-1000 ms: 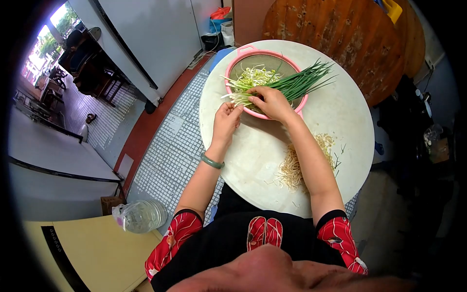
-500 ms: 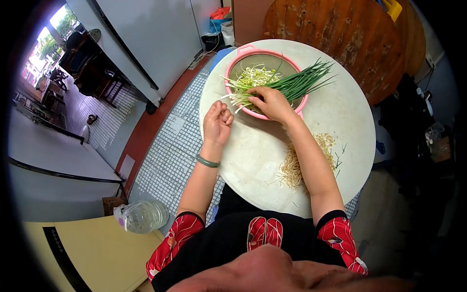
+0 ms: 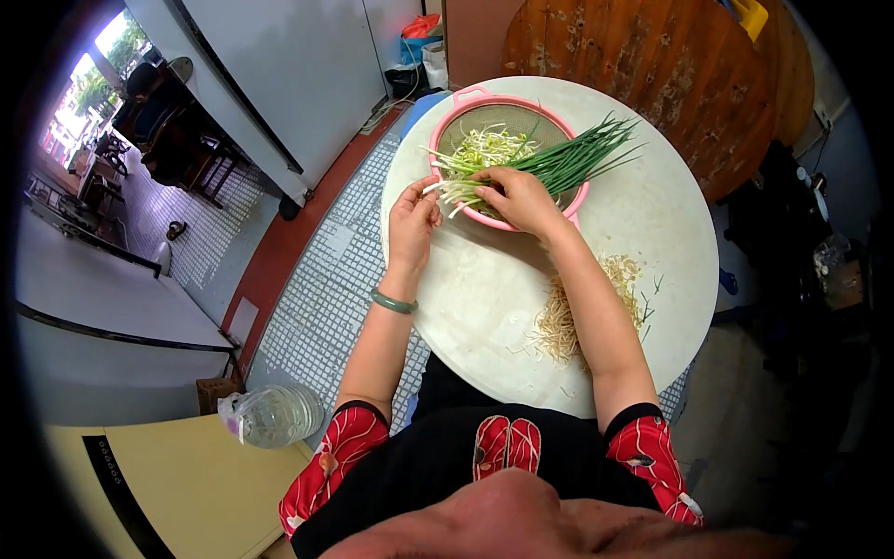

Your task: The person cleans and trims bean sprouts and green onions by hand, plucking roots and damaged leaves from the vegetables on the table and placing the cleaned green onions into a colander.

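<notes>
A bunch of long green stalks with white ends (image 3: 577, 160) lies across a pink-rimmed colander (image 3: 584, 197), its dark green tips pointing right. My right hand (image 3: 523, 197) is closed around the pale part of the bunch. At the white ends on the left, my left hand (image 3: 414, 219), with a green bangle on its wrist, has its thumb and fingertips pinched at the tip of a stalk. Pale sprouts with yellow-green heads (image 3: 494, 144) sit in the colander behind the bunch. A heap of thin, tan scraps (image 3: 557, 321) lies partly under my right forearm.
The round white table (image 3: 475, 307) carries all of this. A brown wooden round tabletop (image 3: 643, 84) stands behind it. At the lower left, a large clear plastic bottle (image 3: 279, 415) is beside a cream-coloured surface (image 3: 196, 475). Bags (image 3: 424, 47) stand near the far wall.
My left hand has moved left from the stalk ends, turned with fingers curled, then risen back to the white tips. My right hand stays on the bunch.
</notes>
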`<state>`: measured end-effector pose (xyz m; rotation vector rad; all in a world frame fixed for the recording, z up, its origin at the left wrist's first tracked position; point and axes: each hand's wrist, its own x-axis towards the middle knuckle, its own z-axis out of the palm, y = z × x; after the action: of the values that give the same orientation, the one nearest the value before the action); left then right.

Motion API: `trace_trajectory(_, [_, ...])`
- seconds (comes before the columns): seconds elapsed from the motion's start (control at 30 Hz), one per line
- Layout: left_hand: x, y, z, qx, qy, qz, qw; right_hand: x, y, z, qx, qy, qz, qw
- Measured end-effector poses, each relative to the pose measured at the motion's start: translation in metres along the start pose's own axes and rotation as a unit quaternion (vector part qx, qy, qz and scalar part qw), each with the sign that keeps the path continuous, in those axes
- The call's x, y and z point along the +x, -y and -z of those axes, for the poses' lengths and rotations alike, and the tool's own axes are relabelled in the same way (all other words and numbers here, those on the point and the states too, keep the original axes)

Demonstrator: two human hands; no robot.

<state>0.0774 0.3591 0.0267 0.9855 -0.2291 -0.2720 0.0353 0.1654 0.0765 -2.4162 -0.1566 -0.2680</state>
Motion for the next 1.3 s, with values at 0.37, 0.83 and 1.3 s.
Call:
trace_trajectory(0.37, [-0.002, 0.005, 0.002, 0.121, -0.04, -0.053, 0.99, -0.001, 0.001, 0.002, -0.001, 0.0, 0.009, 1.0])
trace_trajectory(0.83, [-0.007, 0.014, 0.013, 0.0, 0.004, 0.037, 0.999, -0.001, 0.002, 0.002, 0.004, 0.003, -0.006, 1.0])
trace_trajectory(1.3, [-0.012, 0.016, 0.006, -0.071, -0.006, 0.042, 0.997, -0.001, -0.001, 0.001, 0.013, -0.001, -0.006, 1.0])
